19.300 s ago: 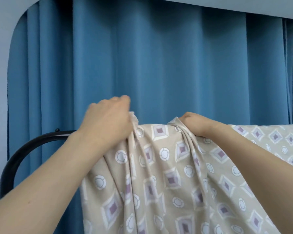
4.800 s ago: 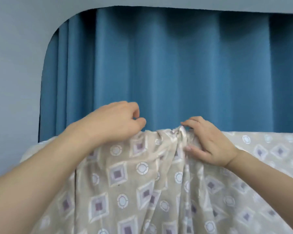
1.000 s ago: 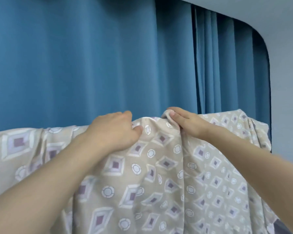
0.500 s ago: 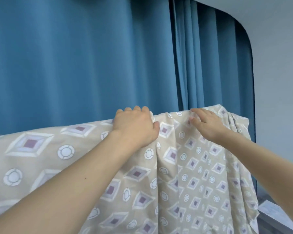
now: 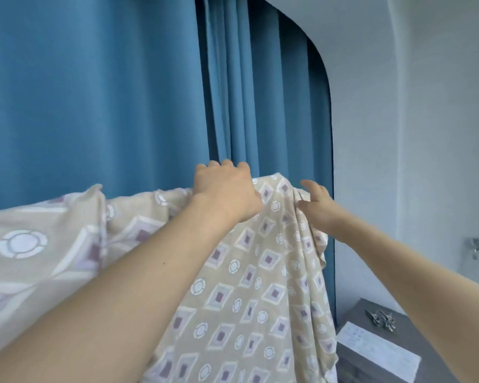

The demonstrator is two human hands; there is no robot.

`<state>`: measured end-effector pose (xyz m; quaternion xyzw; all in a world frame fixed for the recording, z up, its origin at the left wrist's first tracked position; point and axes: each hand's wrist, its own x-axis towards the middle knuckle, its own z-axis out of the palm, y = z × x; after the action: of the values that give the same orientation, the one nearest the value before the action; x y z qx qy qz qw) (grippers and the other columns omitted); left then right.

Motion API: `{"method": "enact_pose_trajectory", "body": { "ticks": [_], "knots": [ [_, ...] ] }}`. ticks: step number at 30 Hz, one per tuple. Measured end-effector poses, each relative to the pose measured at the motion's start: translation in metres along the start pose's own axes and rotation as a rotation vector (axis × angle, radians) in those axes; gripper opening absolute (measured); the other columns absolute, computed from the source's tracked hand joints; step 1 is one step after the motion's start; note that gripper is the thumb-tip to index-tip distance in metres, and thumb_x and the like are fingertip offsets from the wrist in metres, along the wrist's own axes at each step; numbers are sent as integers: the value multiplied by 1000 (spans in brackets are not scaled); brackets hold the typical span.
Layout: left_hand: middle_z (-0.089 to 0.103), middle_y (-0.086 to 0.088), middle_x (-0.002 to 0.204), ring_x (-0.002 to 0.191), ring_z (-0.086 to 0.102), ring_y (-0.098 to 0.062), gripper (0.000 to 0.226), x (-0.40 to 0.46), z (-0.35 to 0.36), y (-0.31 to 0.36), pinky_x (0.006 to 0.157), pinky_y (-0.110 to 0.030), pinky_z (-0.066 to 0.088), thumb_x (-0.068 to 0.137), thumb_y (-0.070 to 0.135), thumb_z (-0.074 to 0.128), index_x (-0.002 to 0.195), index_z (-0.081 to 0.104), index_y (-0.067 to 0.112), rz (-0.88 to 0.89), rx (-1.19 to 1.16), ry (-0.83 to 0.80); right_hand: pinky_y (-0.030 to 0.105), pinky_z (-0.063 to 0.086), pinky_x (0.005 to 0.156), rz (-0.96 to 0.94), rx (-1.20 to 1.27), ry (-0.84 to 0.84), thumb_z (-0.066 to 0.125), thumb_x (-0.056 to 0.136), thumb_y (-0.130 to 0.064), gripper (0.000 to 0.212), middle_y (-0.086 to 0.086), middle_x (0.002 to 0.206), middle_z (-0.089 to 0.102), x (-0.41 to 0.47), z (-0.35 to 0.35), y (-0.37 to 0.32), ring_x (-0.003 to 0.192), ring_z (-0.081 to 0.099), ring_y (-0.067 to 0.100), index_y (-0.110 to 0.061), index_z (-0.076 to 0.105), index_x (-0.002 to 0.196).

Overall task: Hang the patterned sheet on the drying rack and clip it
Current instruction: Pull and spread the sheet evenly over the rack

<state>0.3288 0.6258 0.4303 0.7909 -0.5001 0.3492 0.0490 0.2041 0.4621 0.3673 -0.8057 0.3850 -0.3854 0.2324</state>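
Note:
The beige patterned sheet (image 5: 249, 286), printed with diamonds and circles, hangs draped over the drying rack, whose bar is hidden under the cloth. My left hand (image 5: 227, 192) lies curled over the sheet's top edge, fingers hooked over the far side. To its right, my right hand (image 5: 315, 205) rests against the sheet's right-hand folds with fingers spread and thumb against the cloth. A small heap of metal clips (image 5: 382, 319) lies on a grey surface at the lower right, apart from both hands.
A blue curtain (image 5: 122, 92) hangs right behind the rack. A white wall (image 5: 426, 134) is on the right, with a metal tap (image 5: 477, 244) on it. The grey cabinet top (image 5: 415, 330) also carries a white paper sheet (image 5: 379, 355).
Both hands have slid to the right along the top edge toward the sheet's right end. The view has turned right, and the cabinet with the clips has come into sight.

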Motion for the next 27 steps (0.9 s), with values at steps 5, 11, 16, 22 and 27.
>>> {"method": "enact_pose_trajectory", "body": {
  "ticks": [5, 11, 16, 22, 27],
  "knots": [
    [50, -12, 130, 118, 46, -33, 42, 47, 29, 47, 94, -44, 33, 93, 37, 40, 129, 44, 15, 17, 6, 49, 38, 36, 102, 172, 58, -63, 39, 95, -13, 61, -1, 154, 28, 34, -5, 43, 131, 40, 26, -29, 21, 151],
    [50, -12, 134, 122, 45, -34, 51, 91, 69, 84, 101, -47, 32, 91, 42, 43, 134, 41, 15, -57, 34, 19, 34, 44, 88, 317, 178, -62, 45, 95, -20, 55, 4, 111, 55, 69, -6, 93, 95, 56, 24, -31, 30, 146],
    [57, -11, 121, 108, 53, -30, 46, 118, 93, 106, 77, -39, 27, 92, 42, 42, 126, 46, 11, -45, 53, 109, 41, 42, 103, 390, 341, -148, 58, 91, -36, 29, -6, 102, 58, 99, -1, 124, 110, 56, 22, -23, 51, 116],
    [57, -9, 104, 81, 46, -27, 31, 125, 104, 113, 69, -36, 25, 95, 44, 38, 110, 51, 20, -65, 155, 201, 34, 55, 83, 365, 599, -288, 67, 86, -39, 42, 2, 101, 72, 135, 10, 145, 90, 68, 20, -13, 64, 118],
    [56, -8, 92, 76, 41, -26, 26, 124, 124, 113, 70, -38, 23, 94, 44, 37, 97, 47, 20, -109, 267, 367, 34, 56, 77, 317, 965, -283, 57, 95, -38, 30, 6, 93, 76, 161, -2, 149, 79, 73, 21, -11, 70, 98]
  ]
}}
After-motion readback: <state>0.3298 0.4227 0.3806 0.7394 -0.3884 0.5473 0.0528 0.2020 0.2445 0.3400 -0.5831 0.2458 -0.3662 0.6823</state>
